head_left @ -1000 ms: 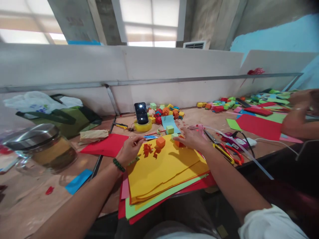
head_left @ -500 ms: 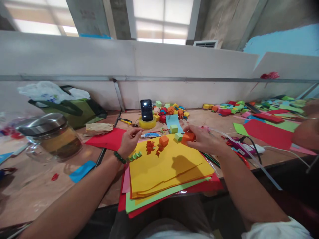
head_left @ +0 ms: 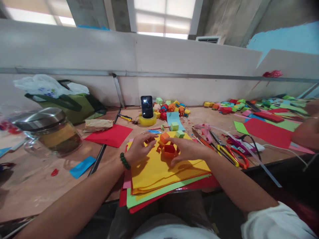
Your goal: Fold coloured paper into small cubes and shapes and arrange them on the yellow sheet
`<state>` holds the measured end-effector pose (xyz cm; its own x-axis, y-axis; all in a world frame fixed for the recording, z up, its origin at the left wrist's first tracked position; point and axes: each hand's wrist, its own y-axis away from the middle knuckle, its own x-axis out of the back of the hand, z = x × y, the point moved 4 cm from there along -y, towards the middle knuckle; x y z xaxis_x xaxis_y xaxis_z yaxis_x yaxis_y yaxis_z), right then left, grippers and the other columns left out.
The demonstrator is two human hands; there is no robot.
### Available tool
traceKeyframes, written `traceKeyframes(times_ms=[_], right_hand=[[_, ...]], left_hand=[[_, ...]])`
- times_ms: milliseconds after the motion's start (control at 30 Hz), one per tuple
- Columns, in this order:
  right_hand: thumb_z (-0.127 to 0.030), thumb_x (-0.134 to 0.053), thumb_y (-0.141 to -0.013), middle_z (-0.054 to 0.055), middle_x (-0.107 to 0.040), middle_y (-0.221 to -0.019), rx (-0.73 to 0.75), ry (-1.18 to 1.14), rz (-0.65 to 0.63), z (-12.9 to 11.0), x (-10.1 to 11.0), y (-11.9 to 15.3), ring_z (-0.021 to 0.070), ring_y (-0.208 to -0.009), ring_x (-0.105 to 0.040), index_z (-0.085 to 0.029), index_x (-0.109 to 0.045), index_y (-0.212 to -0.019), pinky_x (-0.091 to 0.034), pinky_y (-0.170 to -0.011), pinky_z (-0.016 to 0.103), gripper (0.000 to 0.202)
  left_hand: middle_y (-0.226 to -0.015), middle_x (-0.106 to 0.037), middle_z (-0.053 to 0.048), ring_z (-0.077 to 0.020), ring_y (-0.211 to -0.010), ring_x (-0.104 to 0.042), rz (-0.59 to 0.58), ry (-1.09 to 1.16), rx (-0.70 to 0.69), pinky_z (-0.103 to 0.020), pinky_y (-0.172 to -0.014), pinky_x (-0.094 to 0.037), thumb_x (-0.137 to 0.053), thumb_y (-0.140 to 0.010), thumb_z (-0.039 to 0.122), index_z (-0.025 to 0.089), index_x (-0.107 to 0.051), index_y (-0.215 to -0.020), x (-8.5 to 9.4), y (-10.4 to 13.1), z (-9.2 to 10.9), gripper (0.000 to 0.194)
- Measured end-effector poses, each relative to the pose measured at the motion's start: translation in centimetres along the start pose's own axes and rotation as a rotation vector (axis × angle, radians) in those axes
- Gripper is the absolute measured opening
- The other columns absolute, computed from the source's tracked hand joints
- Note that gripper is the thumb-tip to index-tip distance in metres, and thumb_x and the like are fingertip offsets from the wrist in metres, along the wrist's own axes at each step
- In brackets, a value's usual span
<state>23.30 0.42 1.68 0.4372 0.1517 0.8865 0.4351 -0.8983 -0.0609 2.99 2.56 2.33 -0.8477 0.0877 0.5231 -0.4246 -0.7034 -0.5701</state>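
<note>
A folded orange paper box (head_left: 169, 151) stands on a stack of yellow paper (head_left: 161, 174), its hollow side showing. My right hand (head_left: 190, 149) arches around the box from the right, thumb and fingers apart. Loosely curled, my left hand (head_left: 141, 148) hovers over the left side of the stack, a gap showing between thumb and fingers. A second orange paper cube (head_left: 164, 137) sits just behind the box, with small orange paper bits (head_left: 159, 148) beside it. Two pale green cubes are near the back edge, one green cube (head_left: 179, 133) on the yellow paper.
A phone (head_left: 147, 107) leans on a yellow tape roll (head_left: 148, 120), near a heap of coloured cubes (head_left: 171, 108). Scissors (head_left: 225, 147) and a pink glue gun (head_left: 205, 131) lie right. A glass tea jug (head_left: 56, 141) stands left. Another person's arm (head_left: 307, 131) is at far right.
My right hand has moved left and nearer to me, and the orange box has shifted with it. My left hand has moved right over the yellow paper, covering the green strip.
</note>
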Motion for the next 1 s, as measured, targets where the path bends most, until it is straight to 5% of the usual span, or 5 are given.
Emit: traceKeyframes(times_ms=[200, 367, 533, 700, 1000], right_hand=[[-0.049, -0.064, -0.078, 0.001, -0.063, -0.069, 0.108, -0.187, 0.435, 1.1, 7.2, -0.4, 0.0113, -0.054, -0.05, -0.019, -0.068, -0.088, -0.039, -0.051, 0.025, 0.033], [-0.046, -0.054, -0.085, -0.002, -0.053, -0.059, 0.146, -0.321, 0.818, 2.6, 4.9, -2.4, 0.0103, -0.049, -0.044, -0.018, -0.058, -0.075, -0.035, -0.046, 0.024, 0.03], [-0.037, -0.051, -0.087, 0.003, -0.06, -0.07, 0.258, -0.036, 0.821, 4.3, 1.4, -3.6, 0.0155, -0.064, -0.053, -0.02, -0.061, -0.078, -0.044, -0.064, 0.029, 0.021], [-0.039, -0.05, -0.087, 0.006, -0.065, -0.081, 0.11, -0.118, 0.956, 5.9, 2.8, -2.7, 0.0168, -0.068, -0.057, -0.02, -0.061, -0.084, -0.047, -0.066, 0.03, 0.022], [-0.041, -0.046, -0.087, 0.006, -0.063, -0.081, 0.048, -0.118, 0.846, 6.5, 1.8, -3.7, 0.0194, -0.075, -0.056, -0.021, -0.061, -0.083, -0.047, -0.073, 0.033, 0.026]], left_hand=[[-0.073, -0.067, -0.002, -0.0131, -0.064, -0.059, 0.273, 0.204, 0.191, -0.024, -0.06, -0.047, -0.058, -0.078, 0.037, 0.018, -0.068, -0.088, 1.7, -0.8, -3.0, 0.023], [-0.062, -0.057, 0.001, -0.0089, -0.052, -0.048, 0.398, 0.302, 0.396, -0.021, -0.051, -0.04, -0.062, -0.071, 0.045, 0.015, -0.065, -0.084, 3.8, -1.8, -7.4, 0.033], [-0.048, -0.046, 0.003, -0.0091, -0.047, -0.04, 0.103, 0.114, 0.397, -0.021, -0.047, -0.032, -0.06, -0.071, 0.047, 0.016, -0.058, -0.059, 3.7, -2.2, -7.2, 0.034], [-0.045, -0.036, 0.003, -0.01, -0.046, -0.033, -0.084, -0.296, 0.338, -0.025, -0.048, -0.021, -0.05, -0.079, 0.05, 0.018, -0.044, -0.045, 3.2, -1.6, -3.9, 0.047], [-0.062, -0.061, -0.005, -0.0177, -0.055, -0.053, -0.377, -0.722, 0.297, -0.026, -0.049, -0.024, -0.049, -0.08, 0.057, 0.02, -0.057, -0.062, 2.6, -1.1, -2.2, 0.042]])
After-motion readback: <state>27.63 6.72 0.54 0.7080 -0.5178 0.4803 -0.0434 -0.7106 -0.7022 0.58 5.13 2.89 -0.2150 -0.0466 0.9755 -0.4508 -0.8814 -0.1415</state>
